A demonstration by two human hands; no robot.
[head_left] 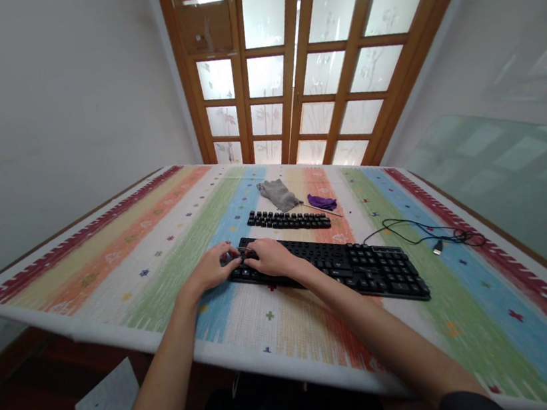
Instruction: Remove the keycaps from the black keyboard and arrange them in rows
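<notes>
A black keyboard (362,267) lies on the striped tablecloth (108,253). Both my hands rest at its left end. My left hand (214,266) curls over the far-left corner, its fingertips pinched on something small and dark that I cannot make out. My right hand (270,257) lies on the keys right beside it, fingers bent down onto the keyboard's left part. A row of loose black keycaps (288,220) sits just behind the keyboard.
A grey cloth (279,194) and a purple cloth (322,202) lie behind the keycaps. The keyboard's black USB cable (423,233) coils at the right. A wooden glass-paned door (306,73) stands behind the table. A glass sheet (510,167) leans at right.
</notes>
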